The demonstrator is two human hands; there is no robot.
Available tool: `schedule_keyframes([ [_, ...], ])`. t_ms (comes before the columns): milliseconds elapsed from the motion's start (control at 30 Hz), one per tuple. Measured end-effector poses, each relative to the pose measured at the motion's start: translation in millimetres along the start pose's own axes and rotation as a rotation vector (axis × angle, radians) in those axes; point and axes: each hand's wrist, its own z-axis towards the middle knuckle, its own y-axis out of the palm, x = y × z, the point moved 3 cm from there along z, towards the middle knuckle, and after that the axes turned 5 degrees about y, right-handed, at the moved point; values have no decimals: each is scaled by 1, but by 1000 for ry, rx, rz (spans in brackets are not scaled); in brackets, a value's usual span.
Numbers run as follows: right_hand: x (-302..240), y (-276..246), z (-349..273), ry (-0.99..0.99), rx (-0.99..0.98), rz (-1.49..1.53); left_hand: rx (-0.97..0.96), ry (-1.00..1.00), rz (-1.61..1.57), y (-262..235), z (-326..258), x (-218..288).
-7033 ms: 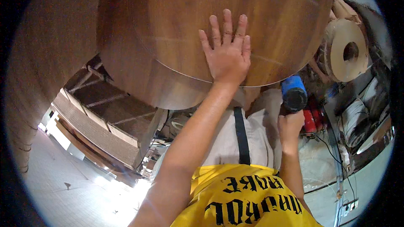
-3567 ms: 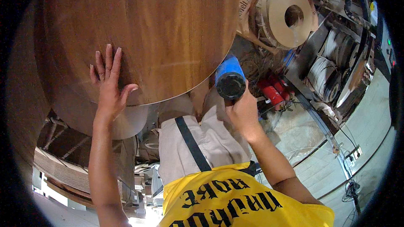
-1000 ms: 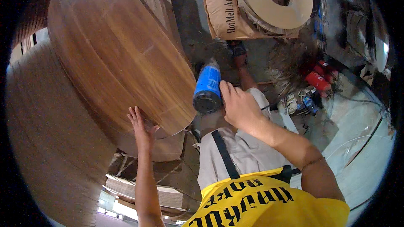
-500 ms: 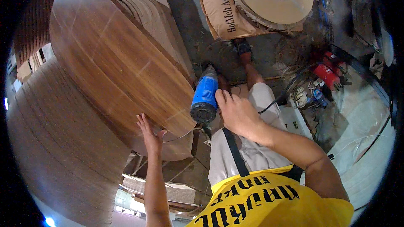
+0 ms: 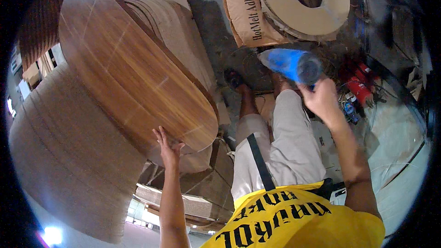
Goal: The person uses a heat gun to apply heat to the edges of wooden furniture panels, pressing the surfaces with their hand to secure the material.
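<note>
A long wood-grain board [image 5: 138, 71] with a rounded end lies tilted on the stack to my left. My left hand [image 5: 169, 149] is at its near end, fingers spread and fingertips over the board's edge; nothing shows in its grip. On the right, my right hand [image 5: 321, 98] is wrapped round the handle of a blue heat gun [image 5: 287, 62], blurred by motion. The heat gun is held in the air above my legs, apart from the board, its nozzle pointing left. My fingers partly hide its handle.
Beneath the board are stacked brown panels [image 5: 69, 156], with another stack [image 5: 172, 32] beyond. A large roll [image 5: 328, 18] lies on a brown paper sack [image 5: 245, 11] on the floor ahead. Red cylinders [image 5: 360, 89] and tangled cords are at right, beside a pale sheet [image 5: 395, 156].
My right hand has swung the heat gun away from the board's end, to the right and forward, and its nozzle has turned left. My left hand has stayed near the board's edge.
</note>
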Motion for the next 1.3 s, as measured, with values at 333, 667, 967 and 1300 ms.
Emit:
schedule_keyframes([
  [333, 29, -37, 29, 321, -359, 759, 17, 22, 13, -3, -4, -8],
  [667, 48, 2, 11, 401, -345, 635, -22, -59, -28, -2, -1, -12],
  [967, 15, 2, -2, 293, -164, 449, 110, -104, -322, 12, 9, 13],
  [1300, -46, 4, 24, 231, -148, 499, 391, 145, -280, 8, 84, 100],
])
